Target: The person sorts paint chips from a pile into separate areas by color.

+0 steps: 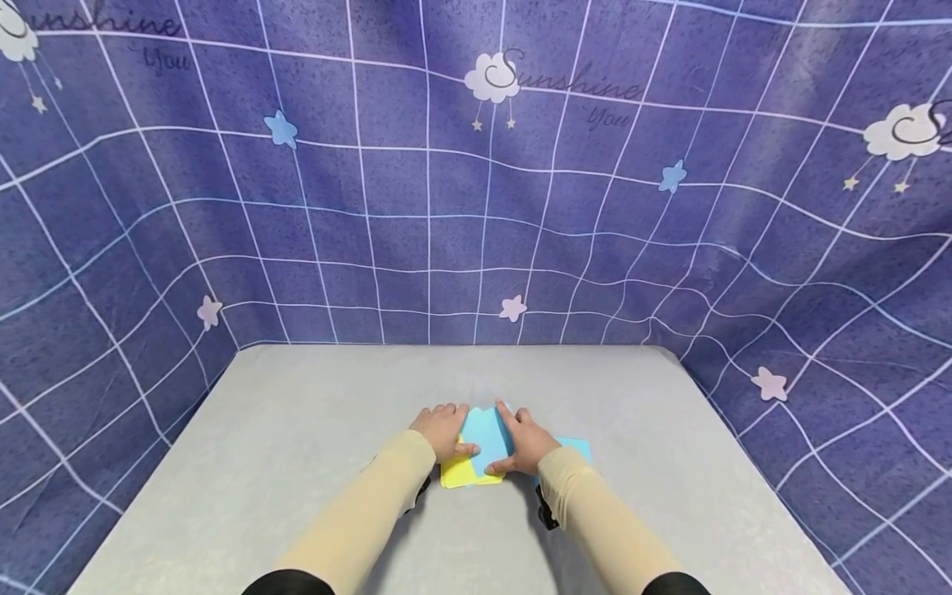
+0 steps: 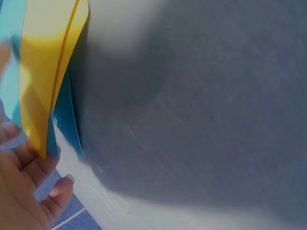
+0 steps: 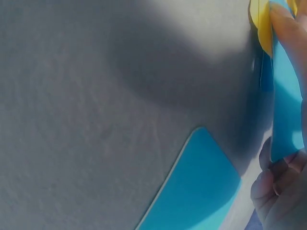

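Both hands hold a small loose stack of blue and yellow cards between them. On top lies a light blue card [image 1: 485, 436], overlapping a yellow card [image 1: 455, 474] that sticks out toward the near left. My left hand [image 1: 440, 433] grips the stack's left side, thumb over the front; in the left wrist view its fingertips curl under the ends of yellow and blue cards [image 2: 45, 72]. My right hand [image 1: 530, 445] grips the right side, with thumb and fingers at the blue card's edge [image 3: 285, 110]. The cards look tilted up in the wrist views.
Another blue card [image 1: 576, 448] lies flat on the grey table [image 1: 335, 397], partly hidden behind the right hand and wrist. A purple-blue curtain [image 1: 416, 248] with grid lines, stars and clouds encloses the table's back and sides. Dark straps [image 1: 546, 508] sit at the wrists.
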The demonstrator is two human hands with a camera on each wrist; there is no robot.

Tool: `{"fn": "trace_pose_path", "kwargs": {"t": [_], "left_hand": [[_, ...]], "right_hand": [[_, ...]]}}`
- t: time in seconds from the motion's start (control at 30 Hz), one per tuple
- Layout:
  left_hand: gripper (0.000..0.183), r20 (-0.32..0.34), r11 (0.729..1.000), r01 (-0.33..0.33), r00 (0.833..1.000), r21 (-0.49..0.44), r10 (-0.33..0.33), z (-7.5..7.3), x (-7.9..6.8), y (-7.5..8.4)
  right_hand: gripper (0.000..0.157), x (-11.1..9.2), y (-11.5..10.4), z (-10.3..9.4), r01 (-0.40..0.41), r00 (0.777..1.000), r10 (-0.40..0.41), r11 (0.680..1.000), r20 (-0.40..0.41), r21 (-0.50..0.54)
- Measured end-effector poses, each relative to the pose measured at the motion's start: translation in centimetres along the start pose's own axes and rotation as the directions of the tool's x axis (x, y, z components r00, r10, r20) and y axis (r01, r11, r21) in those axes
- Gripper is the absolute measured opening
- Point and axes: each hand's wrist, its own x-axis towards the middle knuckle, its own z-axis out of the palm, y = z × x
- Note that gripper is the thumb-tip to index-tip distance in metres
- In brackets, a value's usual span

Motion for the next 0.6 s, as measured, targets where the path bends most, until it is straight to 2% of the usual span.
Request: {"fn": "trace_pose_path", "kwargs": {"t": [0.17, 0.23, 0.37, 0.6], "left_hand": [[0.122, 0.043, 0.999, -0.035, 0.999, 0.037, 0.033, 0.47, -0.17, 0.26], [0.127, 0.061, 0.998, -0.045, 0.997, 0.046, 0.042, 0.39, -0.29, 0.43], [0.125, 0.062, 0.998, -0.041, 0.997, 0.052, 0.037, 0.15, -0.42, 0.6], [0.112, 0.01, 0.997, -0.043, 0.999, 0.068, 0.043, 0.51, -0.12, 0.47]], "right_hand": [[0.117, -0.02, 0.0, 0.17, -0.008, 1.0, 0.007, 1.0, -0.018, -0.029], [0.116, -0.01, 0.02, 0.29, -0.013, 1.0, 0.012, 0.999, -0.023, -0.04], [0.114, 0.04, 0.01, 0.38, -0.027, 0.999, 0.025, 0.998, -0.029, -0.064], [0.115, 0.11, -0.1, 0.1, -0.054, 0.998, 0.05, 0.988, -0.028, -0.142]]}}
